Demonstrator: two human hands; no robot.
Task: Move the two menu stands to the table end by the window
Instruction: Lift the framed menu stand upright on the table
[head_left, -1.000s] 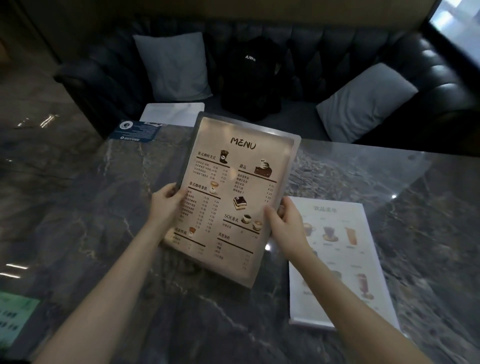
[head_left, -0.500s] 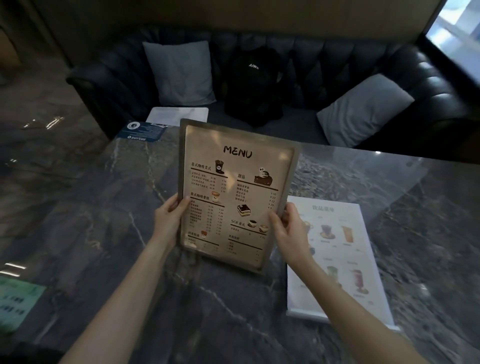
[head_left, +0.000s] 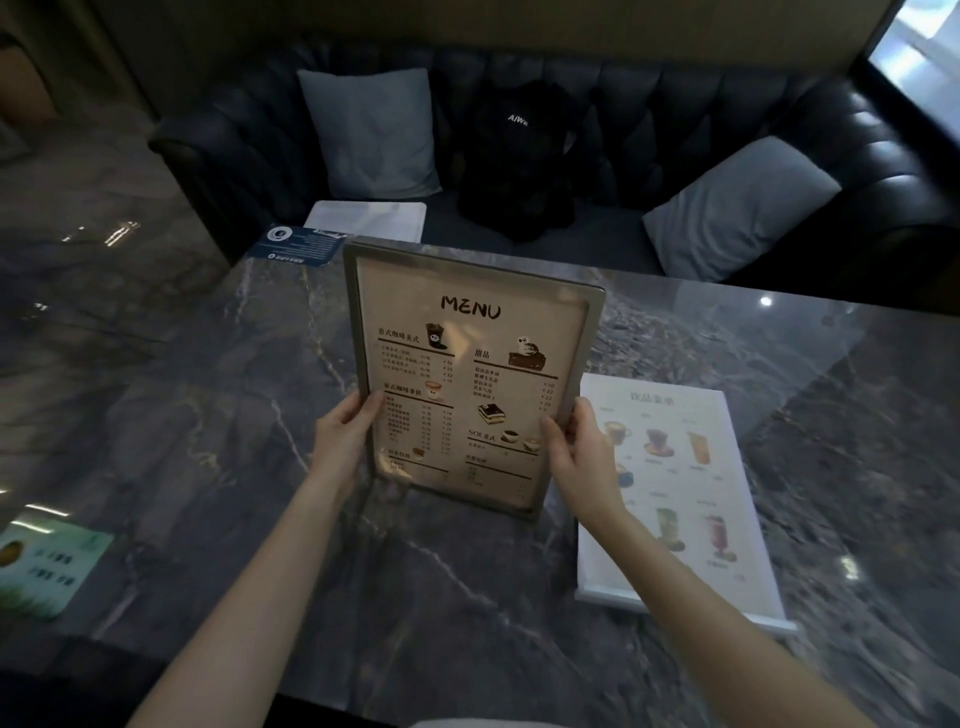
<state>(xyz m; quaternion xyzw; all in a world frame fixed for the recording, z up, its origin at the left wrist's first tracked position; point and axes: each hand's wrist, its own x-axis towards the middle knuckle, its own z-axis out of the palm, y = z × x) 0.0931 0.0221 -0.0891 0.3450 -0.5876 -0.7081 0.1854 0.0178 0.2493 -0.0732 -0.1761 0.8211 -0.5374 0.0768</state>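
A beige framed menu stand (head_left: 470, 364) headed "MENU" is held upright over the middle of the dark marble table (head_left: 208, 405). My left hand (head_left: 345, 439) grips its left edge low down. My right hand (head_left: 576, 452) grips its right edge at about the same height. Whether its bottom edge touches the table I cannot tell. A second, white drinks menu stand (head_left: 691, 467) lies flat on the table just to the right, partly under my right forearm. The window (head_left: 919, 57) shows at the top right corner.
A black sofa (head_left: 727, 119) with two grey cushions and a black backpack (head_left: 519, 156) runs along the far side. A blue card (head_left: 293, 244) and a white sheet (head_left: 369, 218) lie at the far left edge. A green card (head_left: 47, 566) sits at the near left.
The beige menu has been tilted from a slanted, leaning-left pose to upright and brought slightly closer to the table. Both hands kept their grip. The view shifted a little.
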